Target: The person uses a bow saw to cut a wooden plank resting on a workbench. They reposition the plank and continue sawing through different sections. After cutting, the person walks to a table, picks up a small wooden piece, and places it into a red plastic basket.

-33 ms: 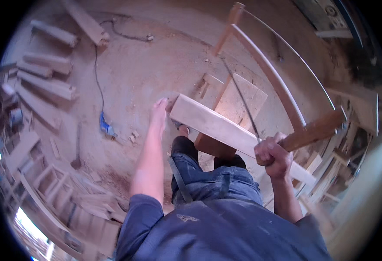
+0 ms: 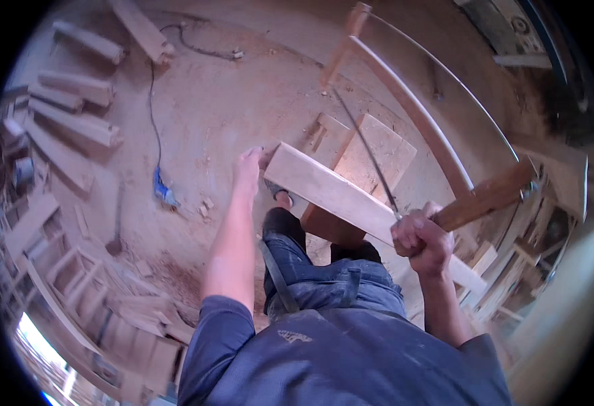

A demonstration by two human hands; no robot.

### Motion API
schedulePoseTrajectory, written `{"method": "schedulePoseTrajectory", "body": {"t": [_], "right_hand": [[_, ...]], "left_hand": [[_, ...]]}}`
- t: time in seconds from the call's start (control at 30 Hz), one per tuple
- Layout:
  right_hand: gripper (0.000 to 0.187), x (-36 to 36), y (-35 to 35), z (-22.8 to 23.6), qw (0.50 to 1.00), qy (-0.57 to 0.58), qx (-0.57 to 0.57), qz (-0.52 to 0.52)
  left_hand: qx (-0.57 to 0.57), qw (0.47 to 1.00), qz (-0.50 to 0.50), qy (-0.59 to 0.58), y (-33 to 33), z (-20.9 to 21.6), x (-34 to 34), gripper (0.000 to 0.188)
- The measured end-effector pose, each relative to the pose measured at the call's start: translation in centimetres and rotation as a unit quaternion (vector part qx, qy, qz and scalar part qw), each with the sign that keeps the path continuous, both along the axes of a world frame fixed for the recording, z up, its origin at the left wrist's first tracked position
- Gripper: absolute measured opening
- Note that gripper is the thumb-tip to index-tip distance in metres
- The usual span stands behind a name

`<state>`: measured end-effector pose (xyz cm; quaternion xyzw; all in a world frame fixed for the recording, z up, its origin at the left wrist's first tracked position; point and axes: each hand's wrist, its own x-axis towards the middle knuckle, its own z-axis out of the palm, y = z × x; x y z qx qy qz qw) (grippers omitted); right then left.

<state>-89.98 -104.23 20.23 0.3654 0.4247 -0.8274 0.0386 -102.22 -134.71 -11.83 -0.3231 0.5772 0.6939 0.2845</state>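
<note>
A long pale timber beam lies slantwise in front of my legs, across a thick wooden block. My left hand is at the beam's far left end and appears to grip it, some fingers hidden behind the wood. In my right hand is a wooden frame saw, held at the near end by its upright and blade end. Its thin blade runs slantwise over the beam. From this angle I cannot tell whether the teeth touch the wood.
A blue corded power tool lies on the dusty floor at left. Several cut timbers are stacked at far left, with wooden frames below them. More timber pieces stand along the right. A small notched wooden piece lies beyond the beam.
The frame saw and my right hand have shifted slightly left. My left hand stays at the beam's end, its fingers slightly repositioned. The beam looks unmoved on the block.
</note>
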Motion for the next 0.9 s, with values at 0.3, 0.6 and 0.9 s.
{"method": "schedulePoseTrajectory", "body": {"t": [0.3,0.6,0.9], "right_hand": [[0.019,-6.9,-7.3,-3.4,0.982,-0.078,0.018,0.170],[0.018,-11.7,-11.2,-4.8,0.954,-0.164,0.038,0.248],[0.023,-13.2,-10.3,-3.2,0.867,-0.169,0.135,0.448]], "left_hand": [[-0.012,0.991,0.032,-0.129,1.9,-0.9,-0.6,0.028],[0.020,0.984,0.074,-0.162,2.0,-1.2,-0.6,0.029],[-0.029,0.985,0.034,-0.167,1.6,-2.2,-1.2,0.017]]}}
